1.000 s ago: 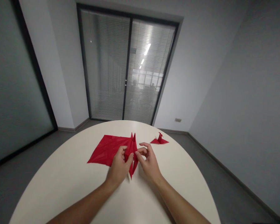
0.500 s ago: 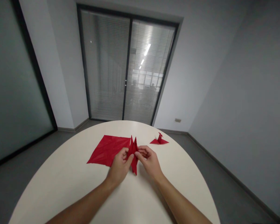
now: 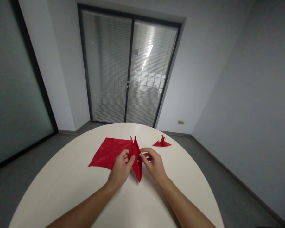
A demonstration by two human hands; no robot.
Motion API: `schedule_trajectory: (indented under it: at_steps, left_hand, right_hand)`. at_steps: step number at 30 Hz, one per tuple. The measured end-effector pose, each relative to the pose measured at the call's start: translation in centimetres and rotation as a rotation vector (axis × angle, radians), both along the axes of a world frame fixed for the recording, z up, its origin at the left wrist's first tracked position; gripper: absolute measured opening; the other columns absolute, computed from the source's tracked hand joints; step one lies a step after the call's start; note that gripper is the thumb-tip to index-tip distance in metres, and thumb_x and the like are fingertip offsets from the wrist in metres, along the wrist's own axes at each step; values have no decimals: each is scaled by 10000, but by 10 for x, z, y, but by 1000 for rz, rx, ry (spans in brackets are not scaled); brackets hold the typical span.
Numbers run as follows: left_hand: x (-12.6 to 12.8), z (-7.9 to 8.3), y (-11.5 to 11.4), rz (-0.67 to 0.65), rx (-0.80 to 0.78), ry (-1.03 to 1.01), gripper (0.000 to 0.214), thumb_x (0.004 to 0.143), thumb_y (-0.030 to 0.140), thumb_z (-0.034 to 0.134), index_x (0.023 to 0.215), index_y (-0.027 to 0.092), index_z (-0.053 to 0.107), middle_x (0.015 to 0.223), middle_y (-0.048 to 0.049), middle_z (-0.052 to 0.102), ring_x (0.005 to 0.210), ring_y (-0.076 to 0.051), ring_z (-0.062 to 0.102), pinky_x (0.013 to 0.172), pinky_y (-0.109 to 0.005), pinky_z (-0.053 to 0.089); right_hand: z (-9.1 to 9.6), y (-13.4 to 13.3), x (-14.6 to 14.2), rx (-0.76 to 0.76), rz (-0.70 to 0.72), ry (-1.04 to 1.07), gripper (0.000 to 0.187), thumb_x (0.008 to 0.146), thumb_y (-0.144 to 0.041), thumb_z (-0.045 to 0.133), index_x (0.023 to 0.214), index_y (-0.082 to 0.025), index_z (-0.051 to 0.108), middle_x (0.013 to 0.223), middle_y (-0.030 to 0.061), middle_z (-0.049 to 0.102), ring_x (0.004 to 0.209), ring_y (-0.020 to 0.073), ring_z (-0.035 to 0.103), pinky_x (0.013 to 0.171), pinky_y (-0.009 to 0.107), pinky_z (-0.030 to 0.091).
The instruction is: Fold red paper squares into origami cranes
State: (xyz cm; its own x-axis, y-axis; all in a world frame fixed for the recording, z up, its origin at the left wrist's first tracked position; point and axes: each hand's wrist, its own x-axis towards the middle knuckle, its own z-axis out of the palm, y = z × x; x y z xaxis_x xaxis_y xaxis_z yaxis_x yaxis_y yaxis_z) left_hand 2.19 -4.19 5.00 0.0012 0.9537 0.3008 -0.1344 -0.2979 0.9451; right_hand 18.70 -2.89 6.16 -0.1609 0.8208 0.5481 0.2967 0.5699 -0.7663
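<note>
Nearest, bare forearms reached over the smooth, pale top of a round table [image 3: 137, 209]. The left hand [image 3: 122, 164] was clamped, thumb against curled fingers, on the left side of a folded red paper [image 3: 136, 151], and the right hand [image 3: 154, 163] pinched its right edge between thumb and bent fingers. The folded paper stood over the middle of the table between both hands, a slim, layered, crisply creased form with two sharp spikes pointing away and a tapering tip toward the person. Behind the left hand lay a flat red sheet [image 3: 110, 152], four-sided and faintly wrinkled. Farther right sat a red paper crane [image 3: 162, 143], wings spread into flat triangles. Beyond, dark-framed glass panels [image 3: 109, 69] backed by fine-slatted blinds [image 3: 144, 101] met matte, pale walls [image 3: 194, 63].
</note>
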Motion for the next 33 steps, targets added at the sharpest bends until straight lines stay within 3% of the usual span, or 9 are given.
schedule_trajectory:
  at_steps: [3, 8, 13, 17, 25, 30, 33]
  left_hand:
    - [1, 1, 0, -16, 4, -21, 202, 843, 345, 676, 923, 197, 564, 923, -45, 701, 874, -195, 691, 805, -293, 538]
    - [2, 1, 1, -34, 0, -63, 242, 819, 344, 703, 943, 194, 558, 991, -70, 714, 918, -206, 698, 845, -313, 544]
    - [1, -2, 3, -43, -20, -87, 267, 817, 360, 702, 958, 182, 560, 992, -82, 718, 916, -211, 703, 838, -321, 544]
    - [0, -2, 3, -39, -46, -124, 304, 805, 380, 719, 974, 180, 563, 982, -77, 722, 890, -209, 709, 816, -317, 548]
    - [-1, -2, 3, -44, -51, -122, 295, 818, 392, 715, 967, 184, 568, 978, -70, 724, 880, -207, 713, 826, -326, 554]
    - [-2, -7, 7, 69, -92, -115, 304, 816, 417, 702, 968, 191, 565, 934, -51, 719, 810, -199, 708, 739, -303, 558]
    - [-4, -8, 8, 127, -92, -83, 299, 814, 405, 701, 976, 186, 577, 911, -47, 716, 762, -190, 700, 672, -279, 547]
  right_hand:
    - [3, -2, 4, 129, -30, -143, 180, 965, -300, 576, 1088, -231, 689, 1064, 76, 706, 792, 168, 708, 592, 250, 592]
    - [7, -2, 6, 392, -59, -321, 265, 969, -212, 559, 1191, -244, 699, 1073, 89, 716, 904, 198, 706, 816, 335, 614]
    - [4, -1, 8, 461, -54, -411, 285, 973, -189, 553, 1216, -234, 694, 1026, 92, 744, 889, 206, 718, 797, 334, 612]
    - [-1, 0, 6, 381, -54, -361, 225, 954, -199, 588, 1129, -238, 724, 1023, 65, 778, 883, 214, 745, 819, 347, 614]
    - [-1, -3, -8, -19, -63, -51, 121, 876, -262, 638, 912, -204, 739, 999, 73, 784, 868, 226, 740, 759, 347, 607]
    - [-2, -1, -8, -75, -58, 62, 137, 874, -318, 627, 874, -192, 680, 922, 83, 777, 794, 218, 732, 727, 334, 591]
    - [0, 0, -6, -75, -93, 83, 143, 901, -344, 592, 879, -205, 615, 764, 47, 740, 707, 207, 707, 649, 304, 563]
